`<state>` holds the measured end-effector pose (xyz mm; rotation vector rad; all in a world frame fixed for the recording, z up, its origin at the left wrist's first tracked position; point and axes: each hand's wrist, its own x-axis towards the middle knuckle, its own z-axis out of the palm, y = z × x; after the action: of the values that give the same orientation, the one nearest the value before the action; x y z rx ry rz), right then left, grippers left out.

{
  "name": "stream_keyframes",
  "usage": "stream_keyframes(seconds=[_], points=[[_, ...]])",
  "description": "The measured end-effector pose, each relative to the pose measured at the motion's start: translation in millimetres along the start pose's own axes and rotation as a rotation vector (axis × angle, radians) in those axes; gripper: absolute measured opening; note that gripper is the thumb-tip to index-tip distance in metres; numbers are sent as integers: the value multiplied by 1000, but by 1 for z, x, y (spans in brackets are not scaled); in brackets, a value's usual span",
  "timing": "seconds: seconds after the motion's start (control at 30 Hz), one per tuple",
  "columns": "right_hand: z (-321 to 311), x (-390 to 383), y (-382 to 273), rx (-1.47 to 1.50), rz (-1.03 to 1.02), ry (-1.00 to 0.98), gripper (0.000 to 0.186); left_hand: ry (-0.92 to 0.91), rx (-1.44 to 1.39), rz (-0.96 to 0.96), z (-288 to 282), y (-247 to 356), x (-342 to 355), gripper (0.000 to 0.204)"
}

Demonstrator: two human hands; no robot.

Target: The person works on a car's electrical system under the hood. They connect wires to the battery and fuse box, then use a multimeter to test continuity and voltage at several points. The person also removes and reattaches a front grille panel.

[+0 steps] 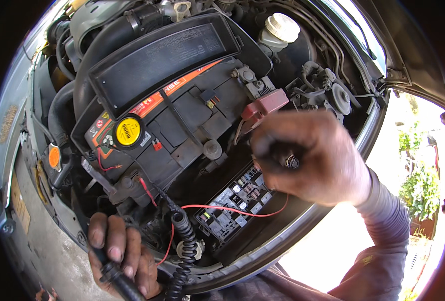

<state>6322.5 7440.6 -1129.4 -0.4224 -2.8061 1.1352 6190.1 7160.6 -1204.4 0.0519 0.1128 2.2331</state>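
At the lower left, my left hand (125, 253) has its fingers curled round a black cylindrical tool handle (122, 282); its tip is hidden. A black coiled cord (185, 233) hangs just to the right of that hand. My right hand (312, 158), slightly blurred, is curled closed above the right end of the open fuse box (240, 200). Within its curl shows a dark hollow with a small shiny piece, too unclear to name. A thin red wire (232, 208) loops across the fuse box, from near my left hand up toward my right.
Behind the fuse box sits a car battery (177, 133), bearing a black cover (162, 62), a round yellow tape measure-like disc (129, 132) and a small red fuse (157, 145). A red terminal cover (265, 104) and white-capped reservoir (281, 29) stand farther right.
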Motion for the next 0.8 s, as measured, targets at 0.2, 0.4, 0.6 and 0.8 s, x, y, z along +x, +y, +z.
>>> stream_keyframes(seconds=[0.2, 0.4, 0.6, 0.8], points=[[11, -44, 16, 102, 383, -92, 17, 58, 11, -39, -13, 17, 9, 19], [8, -41, 23, -23, 277, -110, 17, -236, -50, -385, -38, 19, 33, 16], [-16, -83, 5, 11, 159, 199, 24, -185, 82, -337, -33, 7, 30, 14], [-37, -145, 21, 510, 249, 535, 33, -125, 214, -197, -25, 4, 20, 13]])
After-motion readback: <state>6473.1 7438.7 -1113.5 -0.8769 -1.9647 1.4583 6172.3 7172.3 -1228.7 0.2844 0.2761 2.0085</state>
